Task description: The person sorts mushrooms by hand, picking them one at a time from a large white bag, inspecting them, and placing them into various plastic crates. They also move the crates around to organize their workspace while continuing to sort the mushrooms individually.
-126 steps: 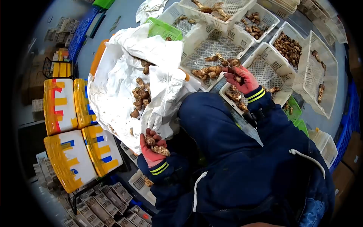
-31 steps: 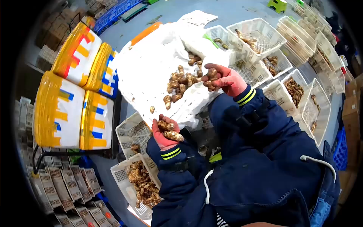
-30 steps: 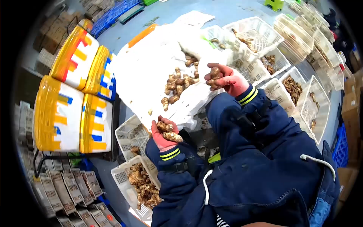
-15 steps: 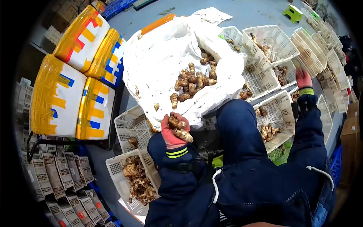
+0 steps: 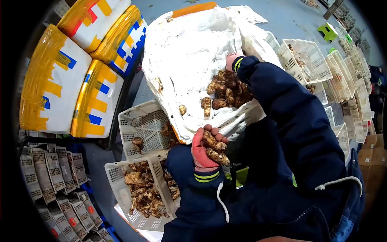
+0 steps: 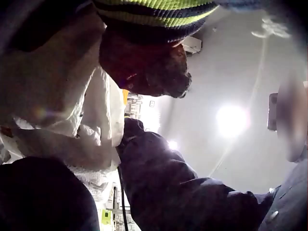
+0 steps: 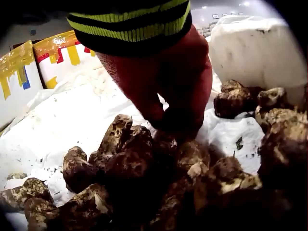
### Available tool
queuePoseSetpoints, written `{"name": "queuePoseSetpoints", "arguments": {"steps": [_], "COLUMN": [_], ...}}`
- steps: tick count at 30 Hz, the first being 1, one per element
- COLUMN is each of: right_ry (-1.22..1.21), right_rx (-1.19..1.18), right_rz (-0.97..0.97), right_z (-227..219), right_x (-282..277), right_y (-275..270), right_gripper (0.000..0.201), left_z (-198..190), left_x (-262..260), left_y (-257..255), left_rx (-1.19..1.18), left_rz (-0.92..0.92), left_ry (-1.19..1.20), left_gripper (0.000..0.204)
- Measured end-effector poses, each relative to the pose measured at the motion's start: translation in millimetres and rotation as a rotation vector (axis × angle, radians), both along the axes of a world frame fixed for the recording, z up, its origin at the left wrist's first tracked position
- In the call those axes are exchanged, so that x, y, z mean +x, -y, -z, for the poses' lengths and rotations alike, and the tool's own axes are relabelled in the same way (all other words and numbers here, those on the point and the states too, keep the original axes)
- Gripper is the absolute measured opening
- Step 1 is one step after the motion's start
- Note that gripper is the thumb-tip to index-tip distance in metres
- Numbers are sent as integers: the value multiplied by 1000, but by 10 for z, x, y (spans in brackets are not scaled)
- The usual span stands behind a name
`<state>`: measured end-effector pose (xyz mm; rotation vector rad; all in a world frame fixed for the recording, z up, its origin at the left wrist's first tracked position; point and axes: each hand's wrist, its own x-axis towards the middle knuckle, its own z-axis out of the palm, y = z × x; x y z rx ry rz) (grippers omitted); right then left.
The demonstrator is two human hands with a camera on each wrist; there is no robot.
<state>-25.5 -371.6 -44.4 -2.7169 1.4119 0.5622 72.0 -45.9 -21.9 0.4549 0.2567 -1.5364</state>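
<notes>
In the head view my left hand (image 5: 203, 153), in a pink glove, cradles two brown mushrooms (image 5: 217, 156) with curled fingers. The left wrist view shows this hand (image 6: 130, 67) mostly in shadow, with a dark mushroom end (image 6: 175, 79) sticking out. My right hand (image 5: 233, 61) reaches over a pile of brown, thick-stemmed mushrooms (image 5: 219, 86) on white sheeting (image 5: 181, 48); the sleeve hides part of the pile. Up close in the right wrist view, the right hand (image 7: 163, 86) points down, its thumb and fingers drawn together on a mushroom (image 7: 166, 137), tips in shadow.
Left of the sheeting stand taped white foam boxes (image 5: 60, 88). A perforated crate of mushrooms (image 5: 117, 173) sits at lower left, beside another crate (image 5: 141, 111) with a few. More white crates (image 5: 306, 60) line the right side, near a green stool (image 5: 327, 32).
My right hand has swung from the crates at the right back to the mushroom pile on the sheeting. My left hand keeps its two mushrooms. The head view has shifted.
</notes>
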Motion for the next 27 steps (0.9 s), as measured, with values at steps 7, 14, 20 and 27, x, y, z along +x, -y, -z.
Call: {"name": "queuePoseSetpoints", "arguments": {"steps": [7,14,20,27], "right_ry": [1241,2064,2183,2097], "right_rx": [835,1277,1155,790], "right_rz": [479,324,259,680], "right_z": [-547,-893,-1103,-457], "right_x": [-436,-885,-1470,-2940], "right_y": [-257,-1662,-2067,-2353], "right_gripper": [33,61,59,58], "left_z": [-73,7,297,247], "left_x": [-12,-146,-32,-6], "left_y": [-4,33,-60,-104], "left_rx": [96,71,-25,-10], "left_rz": [44,84,147,145], "left_ry": [73,89,-84,22], "left_gripper": [22,21,21,21]}}
